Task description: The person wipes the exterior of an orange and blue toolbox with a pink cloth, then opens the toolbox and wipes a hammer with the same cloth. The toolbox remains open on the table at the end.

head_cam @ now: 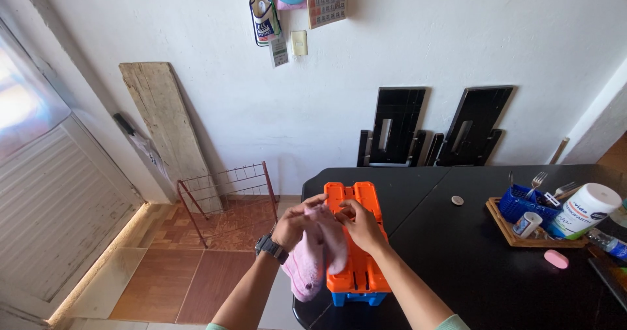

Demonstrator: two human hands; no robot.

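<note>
Ahead of me rises a white plastered wall [457,36], with a weathered wooden plank [160,118] leaning against it and two black folded chairs [431,127] propped beside each other. My black counter [457,258] sits over a reddish tile floor [196,271]. Daylight glows along a white slatted door [59,199] to my left.

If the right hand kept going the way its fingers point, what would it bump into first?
Probably the pink cloth held by the left hand: the right hand points leftward across the orange box, though depth is unclear.

The pink cloth [315,255] and hands hide much of the orange lid [356,238].
</note>
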